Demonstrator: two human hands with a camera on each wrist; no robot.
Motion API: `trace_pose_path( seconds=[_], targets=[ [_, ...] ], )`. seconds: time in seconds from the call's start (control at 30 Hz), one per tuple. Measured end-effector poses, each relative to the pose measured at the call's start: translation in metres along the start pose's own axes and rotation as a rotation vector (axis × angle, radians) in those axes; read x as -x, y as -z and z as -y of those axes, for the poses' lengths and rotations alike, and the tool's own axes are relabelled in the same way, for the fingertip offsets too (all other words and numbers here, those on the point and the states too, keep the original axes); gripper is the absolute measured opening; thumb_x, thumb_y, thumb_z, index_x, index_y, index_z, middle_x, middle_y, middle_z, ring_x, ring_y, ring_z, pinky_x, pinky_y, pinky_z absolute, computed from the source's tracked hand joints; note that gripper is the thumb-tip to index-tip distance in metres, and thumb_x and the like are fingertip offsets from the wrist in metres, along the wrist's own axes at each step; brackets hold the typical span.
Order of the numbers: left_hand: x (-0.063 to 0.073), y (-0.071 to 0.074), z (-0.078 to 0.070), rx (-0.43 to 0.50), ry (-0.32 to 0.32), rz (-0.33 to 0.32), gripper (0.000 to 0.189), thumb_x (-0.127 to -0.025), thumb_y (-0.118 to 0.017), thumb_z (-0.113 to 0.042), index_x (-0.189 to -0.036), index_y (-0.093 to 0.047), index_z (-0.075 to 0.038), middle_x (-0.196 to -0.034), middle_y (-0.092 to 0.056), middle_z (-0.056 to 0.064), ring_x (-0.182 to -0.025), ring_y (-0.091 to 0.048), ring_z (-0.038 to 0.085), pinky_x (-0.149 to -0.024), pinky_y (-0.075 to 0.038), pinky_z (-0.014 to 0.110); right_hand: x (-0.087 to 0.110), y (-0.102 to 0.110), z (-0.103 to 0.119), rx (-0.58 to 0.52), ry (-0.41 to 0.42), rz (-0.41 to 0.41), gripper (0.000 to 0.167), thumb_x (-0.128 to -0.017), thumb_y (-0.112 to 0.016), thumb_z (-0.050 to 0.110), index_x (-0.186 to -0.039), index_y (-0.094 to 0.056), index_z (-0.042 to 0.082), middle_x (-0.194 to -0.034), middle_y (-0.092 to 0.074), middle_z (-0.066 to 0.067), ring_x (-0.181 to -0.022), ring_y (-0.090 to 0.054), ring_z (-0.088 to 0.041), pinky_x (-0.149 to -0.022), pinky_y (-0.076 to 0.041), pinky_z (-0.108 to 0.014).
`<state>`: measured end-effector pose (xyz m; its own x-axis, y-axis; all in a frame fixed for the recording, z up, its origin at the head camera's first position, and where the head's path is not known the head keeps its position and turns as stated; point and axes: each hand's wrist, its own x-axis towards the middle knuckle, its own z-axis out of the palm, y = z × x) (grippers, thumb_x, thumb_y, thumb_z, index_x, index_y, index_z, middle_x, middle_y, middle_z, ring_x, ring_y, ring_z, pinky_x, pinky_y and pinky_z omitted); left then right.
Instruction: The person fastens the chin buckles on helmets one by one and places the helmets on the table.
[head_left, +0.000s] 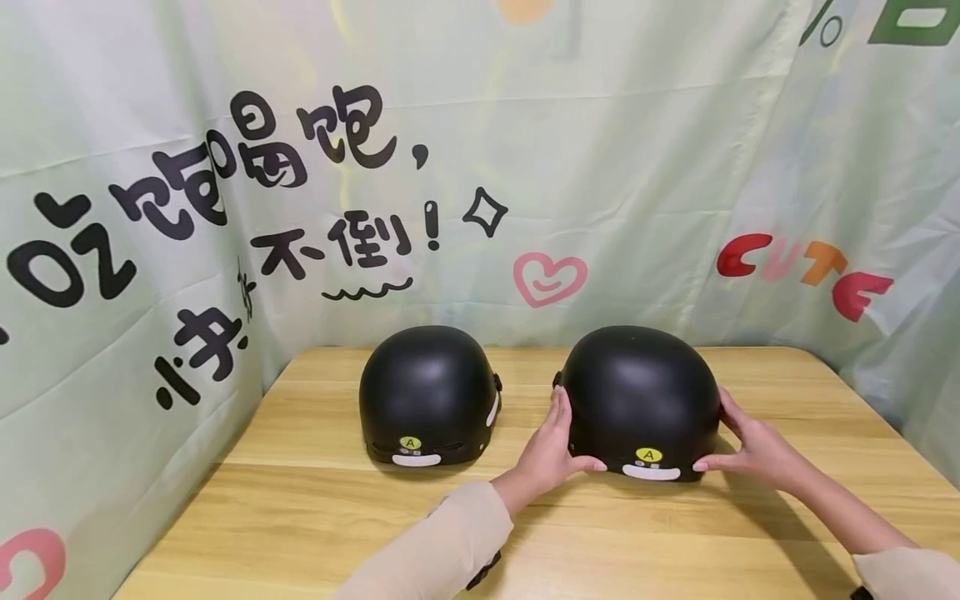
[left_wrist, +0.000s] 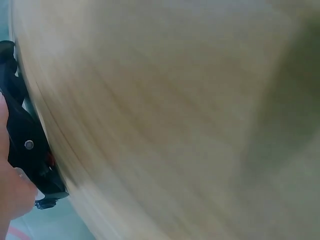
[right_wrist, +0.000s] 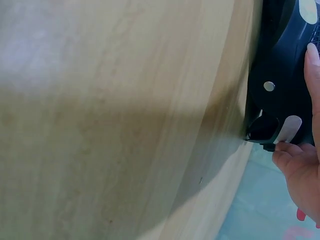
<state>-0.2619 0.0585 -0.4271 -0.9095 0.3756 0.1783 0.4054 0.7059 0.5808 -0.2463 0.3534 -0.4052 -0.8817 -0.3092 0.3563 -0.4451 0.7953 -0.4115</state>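
Observation:
Two matte black helmets stand on the wooden table, each with a yellow round sticker and a white strip low on the near side. My left hand (head_left: 547,446) grips the left side of the right-hand helmet (head_left: 637,392), its thumb along the lower rim. From the other side my right hand (head_left: 757,450) holds the same helmet, thumb at the rim and fingers along the shell. The left wrist view catches the helmet's dark edge (left_wrist: 27,137) with a rivet; the right wrist view shows its side (right_wrist: 277,65) and white strips. The other helmet (head_left: 427,387) sits untouched to the left.
The wooden table (head_left: 315,517) has rounded back corners. Behind it and along both sides hangs a pale green printed curtain (head_left: 637,175) with black characters, a pink heart and the coloured word CUTE.

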Motion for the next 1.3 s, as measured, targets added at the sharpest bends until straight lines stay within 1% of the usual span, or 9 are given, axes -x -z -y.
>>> trace_pose_path(
  seconds=[0.13,0.27,0.37,0.47,0.53,0.77,0.9,0.97,1.3],
  targets=[
    [0.0,0.0,0.0,0.0,0.004,0.015,0.113,-0.071,-0.074,-0.045,-0.149,-0.003,-0.004,-0.156,-0.005,0.013,-0.136,-0.034,0.027,-0.1,-0.044,0.031,0.0,0.001,0.0,0.003,-0.015,0.006,0.122,-0.056,-0.087,0.025,-0.146,-0.009,-0.006,-0.122,-0.046,-0.041,-0.11,-0.047,-0.041,-0.077,-0.023,0.009],
    [0.004,0.005,-0.001,0.018,0.016,0.013,0.11,-0.074,-0.073,-0.046,-0.148,-0.006,-0.001,-0.156,-0.01,0.014,-0.14,-0.025,0.029,-0.105,-0.039,0.036,0.001,0.003,0.0,0.081,0.023,-0.034,0.122,-0.054,-0.087,0.027,-0.145,-0.013,-0.006,-0.118,-0.052,-0.039,-0.103,-0.056,-0.043,-0.075,-0.047,-0.012],
    [0.008,0.015,-0.004,0.027,0.018,-0.014,0.103,-0.077,-0.07,-0.047,-0.148,-0.013,0.001,-0.154,-0.018,0.015,-0.141,-0.021,0.033,-0.109,-0.033,0.041,0.002,0.007,0.002,0.109,0.102,-0.126,0.121,-0.05,-0.088,0.026,-0.145,-0.02,-0.003,-0.115,-0.055,-0.036,-0.113,-0.057,-0.011,-0.075,-0.047,-0.013],
    [0.013,0.034,-0.007,0.02,-0.004,-0.057,0.091,-0.081,-0.067,-0.046,-0.146,-0.023,0.001,-0.151,-0.027,0.015,-0.139,-0.026,0.034,-0.109,-0.032,0.044,0.001,0.012,0.009,0.102,0.166,-0.251,0.114,-0.046,-0.089,0.023,-0.143,-0.033,0.002,-0.112,-0.059,-0.032,-0.11,-0.033,0.025,-0.078,-0.03,0.005],
    [0.016,0.047,-0.007,0.019,-0.026,-0.093,0.082,-0.083,-0.065,-0.044,-0.143,-0.031,-0.001,-0.148,-0.034,0.013,-0.138,-0.03,0.033,-0.109,-0.033,0.044,0.0,0.015,0.015,0.089,0.189,-0.326,0.105,-0.045,-0.089,0.02,-0.138,-0.043,0.003,-0.109,-0.062,-0.03,-0.105,-0.025,0.033,-0.08,-0.025,0.008],
    [0.028,0.087,0.01,0.046,-0.116,-0.225,0.058,-0.086,-0.064,-0.034,-0.134,-0.048,-0.005,-0.137,-0.05,0.013,-0.128,-0.046,0.027,-0.104,-0.039,0.042,-0.004,0.022,0.044,0.075,0.176,-0.44,0.074,-0.053,-0.086,0.015,-0.12,-0.059,-0.001,-0.106,-0.064,-0.028,-0.109,-0.026,0.033,-0.085,-0.022,0.009],
    [0.034,0.106,0.019,0.009,-0.179,-0.279,0.054,-0.086,-0.066,-0.031,-0.131,-0.051,-0.006,-0.134,-0.052,0.012,-0.126,-0.048,0.026,-0.102,-0.042,0.041,-0.013,0.023,0.06,0.079,0.194,-0.46,0.064,-0.058,-0.085,0.015,-0.116,-0.062,0.0,-0.105,-0.066,-0.024,-0.106,-0.031,0.031,-0.08,-0.03,0.004],
    [0.038,0.115,0.022,-0.016,-0.206,-0.298,0.053,-0.086,-0.066,-0.03,-0.13,-0.052,-0.006,-0.133,-0.053,0.012,-0.127,-0.047,0.026,-0.102,-0.042,0.042,-0.017,0.024,0.068,0.076,0.201,-0.466,0.061,-0.059,-0.084,0.013,-0.115,-0.063,0.0,-0.103,-0.067,-0.022,-0.1,-0.039,0.026,-0.076,-0.033,0.0],
    [0.049,0.149,0.044,-0.061,-0.286,-0.394,0.048,-0.082,-0.07,-0.024,-0.123,-0.058,-0.003,-0.127,-0.058,0.014,-0.123,-0.05,0.03,-0.101,-0.041,0.047,-0.04,0.019,0.097,-0.001,0.2,-0.441,0.059,-0.061,-0.082,0.007,-0.116,-0.063,0.002,-0.105,-0.067,-0.019,-0.107,-0.036,0.027,-0.089,-0.022,0.007]
  ],
)
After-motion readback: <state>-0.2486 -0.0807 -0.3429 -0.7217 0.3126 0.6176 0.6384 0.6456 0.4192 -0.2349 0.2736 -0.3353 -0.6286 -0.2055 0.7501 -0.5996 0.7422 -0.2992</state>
